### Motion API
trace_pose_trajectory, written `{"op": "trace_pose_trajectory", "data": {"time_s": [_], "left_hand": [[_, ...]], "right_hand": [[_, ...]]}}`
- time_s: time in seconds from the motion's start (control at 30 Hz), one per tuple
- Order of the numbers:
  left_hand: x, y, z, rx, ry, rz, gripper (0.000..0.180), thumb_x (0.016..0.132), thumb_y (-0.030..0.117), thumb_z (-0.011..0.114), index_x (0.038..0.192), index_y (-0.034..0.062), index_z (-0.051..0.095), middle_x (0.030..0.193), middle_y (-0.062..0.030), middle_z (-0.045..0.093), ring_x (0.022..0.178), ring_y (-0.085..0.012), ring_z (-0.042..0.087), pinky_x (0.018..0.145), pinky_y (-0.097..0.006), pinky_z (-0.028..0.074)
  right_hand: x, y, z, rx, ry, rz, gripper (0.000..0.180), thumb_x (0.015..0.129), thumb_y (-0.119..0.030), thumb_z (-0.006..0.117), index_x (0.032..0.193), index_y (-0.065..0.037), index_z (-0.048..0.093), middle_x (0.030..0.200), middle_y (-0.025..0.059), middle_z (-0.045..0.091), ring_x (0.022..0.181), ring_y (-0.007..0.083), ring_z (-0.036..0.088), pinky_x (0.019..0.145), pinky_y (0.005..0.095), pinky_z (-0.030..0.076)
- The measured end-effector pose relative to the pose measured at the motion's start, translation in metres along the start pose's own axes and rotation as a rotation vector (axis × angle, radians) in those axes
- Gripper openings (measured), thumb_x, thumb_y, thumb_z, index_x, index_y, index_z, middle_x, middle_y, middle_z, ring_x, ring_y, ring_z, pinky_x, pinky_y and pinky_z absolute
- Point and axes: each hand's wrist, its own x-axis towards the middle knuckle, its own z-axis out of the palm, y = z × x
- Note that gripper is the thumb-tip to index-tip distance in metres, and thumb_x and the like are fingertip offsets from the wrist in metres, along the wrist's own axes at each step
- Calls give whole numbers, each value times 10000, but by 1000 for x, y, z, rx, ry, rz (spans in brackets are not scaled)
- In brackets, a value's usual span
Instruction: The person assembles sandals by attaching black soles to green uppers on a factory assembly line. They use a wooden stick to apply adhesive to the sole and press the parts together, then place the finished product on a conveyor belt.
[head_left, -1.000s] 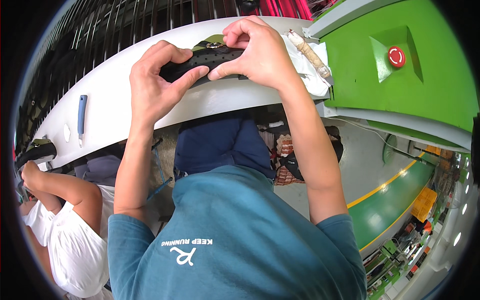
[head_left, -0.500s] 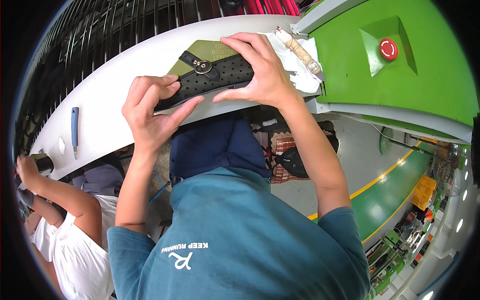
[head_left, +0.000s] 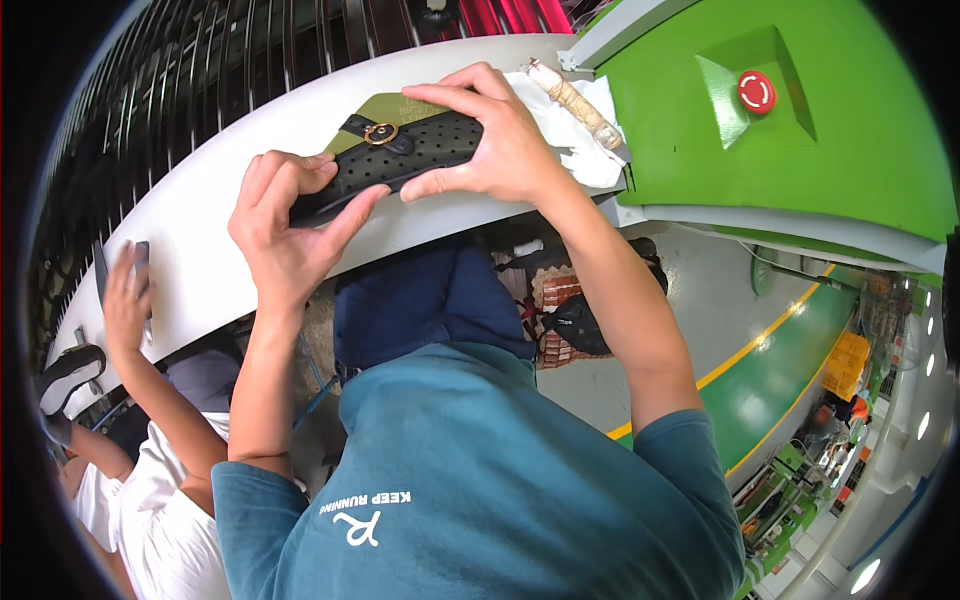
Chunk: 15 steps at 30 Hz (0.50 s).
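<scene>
A black perforated shoe upper with a strap and a round gold buckle is stretched over an olive-green shoe last. It lies on its side above the white worktable. My left hand pinches its left end, the fingers on the upper's top edge and the thumb along the lower edge. At the other end my right hand is wrapped round it, fingers over the last and thumb below. Part of the right end is hidden by my right hand.
A tape-wrapped stick lies on white cloth at the right. Beyond stands a green machine with a red button. Dark metal rollers run behind the table. At left, a co-worker's hand is over a blue-handled knife.
Both my hands and the shoe upper appear slightly farther left in the picture, as does the whole scene. The co-worker's hand has reached forward to the knife.
</scene>
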Motion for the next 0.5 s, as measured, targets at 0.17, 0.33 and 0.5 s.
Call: {"op": "trace_pose_trajectory", "data": {"time_s": [0.17, 0.33, 0.5], "left_hand": [[20, -13, -2, -78, -75, -66, 440, 665, 181, 1020, 830, -13, 661, 828, -86, 676, 788, -220, 660, 743, -339, 558], [40, -18, 0, 152, -187, -237, 453, 924, 455, 821, 842, 28, 694, 800, -89, 705, 729, -274, 695, 693, -389, 539], [65, -40, -2, 262, -143, -150, 503, 1075, 423, 618, 784, 20, 694, 729, -174, 666, 656, -385, 646, 633, -442, 491]], "right_hand": [[6, 0, 2, -9, -46, 91, 853, 633, -643, 969, 1295, -133, 797, 1167, 104, 617, 1145, 300, 633, 1032, 414, 508], [18, -5, 1, -22, -53, 192, 865, 668, -716, 914, 1282, -116, 799, 1124, 146, 635, 1115, 323, 640, 1020, 408, 515], [23, -8, 8, -11, 4, 214, 863, 714, -696, 898, 1284, -60, 778, 1180, 210, 650, 1155, 365, 630, 1061, 434, 505]]}}
